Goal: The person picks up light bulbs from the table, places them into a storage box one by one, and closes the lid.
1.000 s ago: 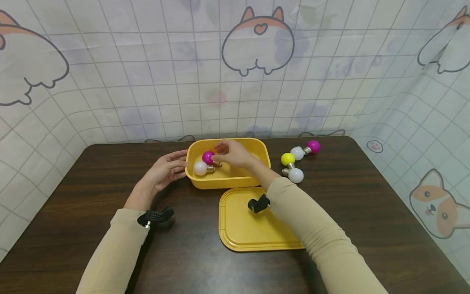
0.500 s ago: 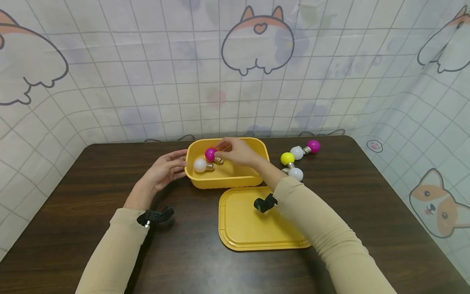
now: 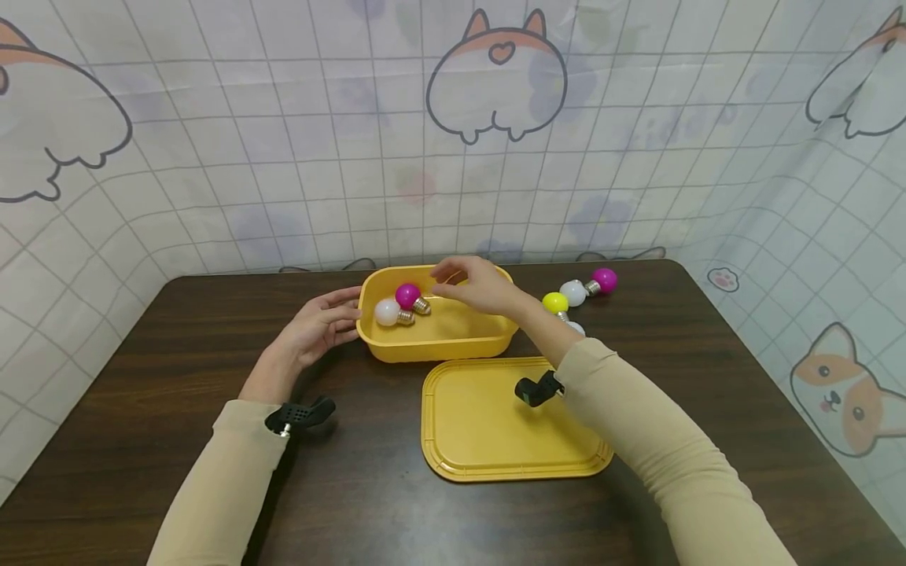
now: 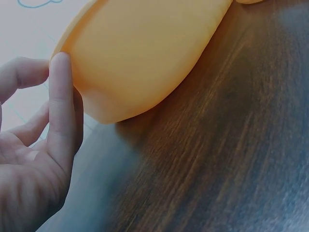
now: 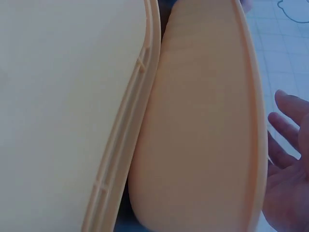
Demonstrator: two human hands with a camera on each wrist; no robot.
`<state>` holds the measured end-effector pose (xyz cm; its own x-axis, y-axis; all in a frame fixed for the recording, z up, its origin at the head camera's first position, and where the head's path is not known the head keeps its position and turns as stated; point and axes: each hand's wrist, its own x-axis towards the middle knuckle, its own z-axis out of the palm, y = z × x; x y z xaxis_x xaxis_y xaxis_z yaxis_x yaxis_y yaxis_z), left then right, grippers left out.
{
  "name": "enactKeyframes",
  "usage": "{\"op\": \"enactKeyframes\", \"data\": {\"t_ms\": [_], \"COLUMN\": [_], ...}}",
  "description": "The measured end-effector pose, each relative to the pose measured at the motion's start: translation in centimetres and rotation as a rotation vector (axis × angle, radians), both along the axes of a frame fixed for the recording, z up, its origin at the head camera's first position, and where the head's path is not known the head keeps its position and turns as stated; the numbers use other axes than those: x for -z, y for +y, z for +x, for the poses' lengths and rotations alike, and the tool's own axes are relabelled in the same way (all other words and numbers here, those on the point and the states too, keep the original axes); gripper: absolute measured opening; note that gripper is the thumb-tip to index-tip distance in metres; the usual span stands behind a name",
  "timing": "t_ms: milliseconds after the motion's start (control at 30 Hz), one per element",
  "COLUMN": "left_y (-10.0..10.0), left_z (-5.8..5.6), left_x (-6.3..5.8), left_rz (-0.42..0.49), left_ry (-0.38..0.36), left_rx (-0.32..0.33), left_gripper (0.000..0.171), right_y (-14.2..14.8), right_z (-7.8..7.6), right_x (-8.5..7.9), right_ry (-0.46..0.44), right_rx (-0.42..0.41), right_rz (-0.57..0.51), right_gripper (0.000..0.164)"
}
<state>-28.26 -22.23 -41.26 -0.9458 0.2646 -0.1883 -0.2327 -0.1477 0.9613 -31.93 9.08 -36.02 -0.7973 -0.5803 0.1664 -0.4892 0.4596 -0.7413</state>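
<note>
The right hand hovers over the yellow box, fingers apart, white bulb and magenta bulb inside, as the left hand, fingers extended, touches the box's end.

A: What does the person have on the arms?
B: Long sleeves in a plain pale beige. The left sleeve runs up from the lower left of the frame, the right sleeve from the lower right
A: Same look on both?
B: Same colour, but the right one shows more creases, ringed softly around midway
A: And those dark pieces by the cuffs?
B: Matte black cameras. The left camera, left of centre, has a rounded outer end and a small silvery metal fitting below. The right camera is blockier, with a bent shape
A: Any gloves?
B: Bare fingers, seen at the left of the left-wrist view
</note>
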Motion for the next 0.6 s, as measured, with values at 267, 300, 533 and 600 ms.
{"op": "enactKeyframes", "data": {"t_ms": [267, 300, 533, 600], "left_y": [0.1, 0.1, 0.1, 0.1], "left_z": [0.1, 0.1, 0.1, 0.1], "left_x": [0.0, -0.1, 0.0, 0.0], "left_rz": [-0.007, -0.007, -0.011, -0.015], "left_ry": [-0.002, 0.000, -0.006, -0.004], "left_rx": [0.004, 0.007, -0.001, -0.010], "left_gripper": [0.063, 0.064, 0.063, 0.062], "right_y": [2.0, 2.3, 4.0, 4.5], "right_z": [1.2, 1.3, 2.2, 2.4], "right_x": [-0.8, -0.9, -1.3, -1.4], "right_ry": [0.030, 0.030, 0.039, 0.044], "right_rx": [0.013, 0.017, 0.034, 0.041], "right_rz": [0.018, 0.020, 0.025, 0.027], "right_gripper": [0.032, 0.032, 0.032, 0.031]}}
